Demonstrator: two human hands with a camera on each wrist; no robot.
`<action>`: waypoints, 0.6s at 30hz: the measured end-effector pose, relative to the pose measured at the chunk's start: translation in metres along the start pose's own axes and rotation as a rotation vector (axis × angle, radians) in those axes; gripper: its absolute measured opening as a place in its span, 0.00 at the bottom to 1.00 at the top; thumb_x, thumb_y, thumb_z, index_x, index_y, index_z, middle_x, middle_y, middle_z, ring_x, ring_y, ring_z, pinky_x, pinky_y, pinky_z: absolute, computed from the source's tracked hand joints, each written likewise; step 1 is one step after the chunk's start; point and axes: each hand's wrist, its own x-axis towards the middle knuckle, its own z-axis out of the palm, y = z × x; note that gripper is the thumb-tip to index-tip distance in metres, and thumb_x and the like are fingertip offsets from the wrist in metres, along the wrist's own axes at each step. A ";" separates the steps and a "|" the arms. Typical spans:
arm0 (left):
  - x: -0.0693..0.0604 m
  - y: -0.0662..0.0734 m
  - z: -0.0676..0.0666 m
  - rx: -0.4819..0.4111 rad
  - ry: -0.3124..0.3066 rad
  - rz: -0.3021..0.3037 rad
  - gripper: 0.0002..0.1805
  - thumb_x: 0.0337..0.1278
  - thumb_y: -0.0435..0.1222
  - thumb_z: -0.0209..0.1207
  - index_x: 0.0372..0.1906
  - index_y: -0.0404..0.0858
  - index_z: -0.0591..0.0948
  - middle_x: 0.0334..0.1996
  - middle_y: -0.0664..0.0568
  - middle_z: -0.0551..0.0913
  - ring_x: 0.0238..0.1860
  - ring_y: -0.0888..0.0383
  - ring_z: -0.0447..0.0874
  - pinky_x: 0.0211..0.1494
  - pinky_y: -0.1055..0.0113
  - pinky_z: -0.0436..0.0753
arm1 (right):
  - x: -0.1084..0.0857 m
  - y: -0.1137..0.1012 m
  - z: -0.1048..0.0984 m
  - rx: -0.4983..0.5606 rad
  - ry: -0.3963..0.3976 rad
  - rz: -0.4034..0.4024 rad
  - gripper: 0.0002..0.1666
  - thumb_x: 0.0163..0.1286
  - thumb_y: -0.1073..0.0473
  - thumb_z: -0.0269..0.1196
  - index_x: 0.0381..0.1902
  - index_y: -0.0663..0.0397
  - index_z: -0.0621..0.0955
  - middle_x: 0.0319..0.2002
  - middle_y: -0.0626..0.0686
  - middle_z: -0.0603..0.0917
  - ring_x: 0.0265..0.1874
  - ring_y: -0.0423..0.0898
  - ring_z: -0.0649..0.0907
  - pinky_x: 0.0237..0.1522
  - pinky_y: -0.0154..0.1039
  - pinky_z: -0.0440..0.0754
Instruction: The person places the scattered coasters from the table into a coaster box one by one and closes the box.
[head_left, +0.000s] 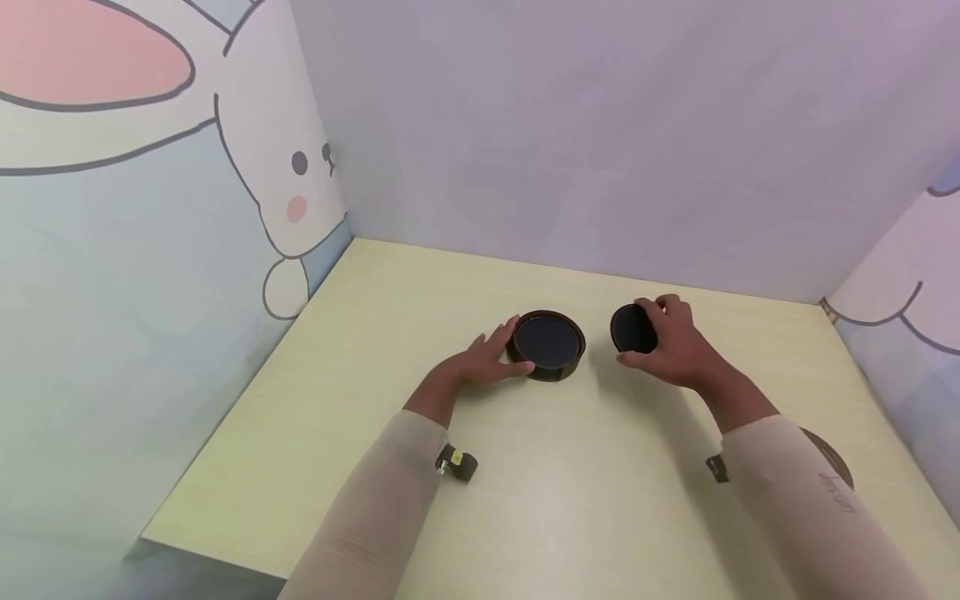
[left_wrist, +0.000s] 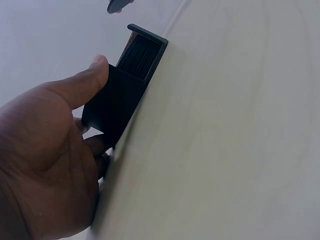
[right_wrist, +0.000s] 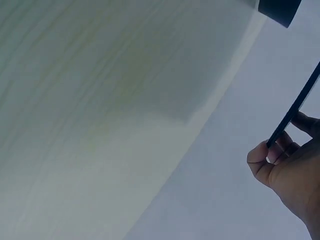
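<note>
A round black coaster holder [head_left: 548,343] sits on the table with a stack of coasters in it; the stack's edges show through a gap in its side wall [left_wrist: 112,102]. My left hand [head_left: 483,364] grips the holder from its left, thumb at the near side and fingers around the far side. To the right of the holder, my right hand [head_left: 670,343] pinches a thin round black coaster [head_left: 632,330] by its edge. This coaster is tilted and held above the table, apart from the holder. The right wrist view shows the coaster [right_wrist: 295,107] edge-on between thumb and fingers.
The pale wooden table [head_left: 525,517] meets a plain wall [head_left: 570,150] at the back. A brown rounded object [head_left: 831,457] lies at the right, partly hidden by the right sleeve. Cartoon-printed walls [head_left: 135,333] stand at both sides.
</note>
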 end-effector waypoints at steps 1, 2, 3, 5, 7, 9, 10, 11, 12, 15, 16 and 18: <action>0.000 0.000 0.000 0.000 0.000 0.002 0.58 0.75 0.64 0.59 0.91 0.57 0.34 0.92 0.51 0.36 0.92 0.36 0.28 0.92 0.35 0.38 | 0.002 -0.005 0.003 0.002 -0.003 -0.006 0.57 0.64 0.44 0.76 0.82 0.63 0.64 0.69 0.70 0.62 0.66 0.67 0.63 0.57 0.69 0.78; 0.000 -0.001 0.000 0.001 0.001 0.006 0.58 0.75 0.64 0.59 0.91 0.57 0.34 0.92 0.51 0.36 0.92 0.37 0.28 0.92 0.36 0.38 | 0.004 -0.010 0.005 0.002 -0.009 -0.012 0.57 0.64 0.44 0.76 0.82 0.62 0.65 0.69 0.69 0.62 0.66 0.67 0.63 0.57 0.68 0.78; 0.000 -0.001 0.000 0.000 0.001 0.008 0.58 0.75 0.64 0.59 0.91 0.56 0.34 0.92 0.51 0.36 0.92 0.38 0.28 0.92 0.36 0.38 | 0.005 -0.014 0.008 0.002 -0.015 -0.018 0.57 0.64 0.44 0.76 0.82 0.62 0.65 0.69 0.68 0.62 0.66 0.66 0.63 0.58 0.68 0.78; 0.001 -0.002 0.000 0.001 0.001 0.010 0.58 0.75 0.64 0.58 0.91 0.56 0.34 0.92 0.51 0.36 0.92 0.38 0.28 0.92 0.36 0.37 | 0.010 -0.023 0.012 0.001 -0.035 -0.032 0.57 0.64 0.44 0.76 0.82 0.61 0.65 0.68 0.67 0.63 0.65 0.65 0.63 0.57 0.67 0.78; 0.003 -0.003 0.001 0.007 0.001 0.013 0.58 0.75 0.64 0.58 0.91 0.56 0.34 0.92 0.51 0.36 0.92 0.38 0.28 0.93 0.37 0.38 | 0.014 -0.030 0.015 -0.010 -0.053 -0.047 0.56 0.64 0.44 0.75 0.82 0.60 0.65 0.67 0.66 0.63 0.65 0.64 0.63 0.57 0.66 0.78; 0.005 -0.003 0.003 0.011 -0.004 0.009 0.58 0.75 0.65 0.58 0.91 0.56 0.34 0.92 0.51 0.36 0.92 0.36 0.28 0.92 0.35 0.38 | 0.018 -0.037 0.017 -0.013 -0.067 -0.054 0.55 0.64 0.45 0.74 0.82 0.59 0.65 0.66 0.65 0.62 0.64 0.63 0.63 0.56 0.65 0.78; 0.006 -0.003 0.004 0.013 -0.005 0.006 0.58 0.75 0.66 0.58 0.91 0.57 0.34 0.92 0.51 0.36 0.91 0.36 0.29 0.92 0.35 0.39 | 0.020 -0.039 0.018 -0.014 -0.071 -0.056 0.54 0.64 0.45 0.74 0.81 0.59 0.65 0.66 0.65 0.62 0.64 0.63 0.63 0.56 0.65 0.79; 0.007 -0.002 0.004 0.016 -0.007 0.005 0.58 0.75 0.66 0.57 0.91 0.57 0.34 0.92 0.51 0.37 0.91 0.35 0.29 0.92 0.35 0.40 | 0.021 -0.042 0.019 -0.013 -0.075 -0.057 0.54 0.64 0.45 0.73 0.81 0.59 0.65 0.66 0.65 0.63 0.64 0.63 0.63 0.57 0.66 0.79; 0.007 -0.001 0.005 0.015 -0.008 0.003 0.58 0.74 0.67 0.58 0.91 0.58 0.34 0.92 0.50 0.37 0.91 0.35 0.29 0.92 0.34 0.40 | 0.023 -0.044 0.020 -0.012 -0.079 -0.059 0.54 0.64 0.45 0.73 0.81 0.59 0.65 0.66 0.65 0.63 0.64 0.63 0.63 0.58 0.66 0.79; 0.008 0.001 0.005 0.016 -0.007 -0.006 0.58 0.74 0.67 0.58 0.91 0.59 0.34 0.93 0.51 0.37 0.91 0.34 0.29 0.92 0.34 0.41 | 0.029 -0.050 0.025 -0.015 -0.087 -0.060 0.54 0.65 0.44 0.73 0.82 0.58 0.65 0.67 0.65 0.63 0.65 0.63 0.64 0.60 0.68 0.80; 0.008 0.002 0.005 0.018 -0.006 -0.009 0.58 0.74 0.67 0.57 0.91 0.60 0.34 0.93 0.51 0.38 0.91 0.33 0.30 0.92 0.33 0.41 | 0.031 -0.052 0.027 -0.015 -0.087 -0.062 0.55 0.65 0.43 0.73 0.82 0.58 0.65 0.67 0.65 0.63 0.65 0.63 0.64 0.61 0.68 0.80; 0.008 0.002 0.004 0.024 -0.007 -0.009 0.58 0.74 0.67 0.57 0.91 0.59 0.34 0.93 0.50 0.38 0.91 0.33 0.29 0.92 0.33 0.41 | 0.034 -0.055 0.031 -0.016 -0.081 -0.067 0.56 0.65 0.42 0.73 0.83 0.58 0.64 0.68 0.65 0.63 0.66 0.63 0.64 0.61 0.69 0.80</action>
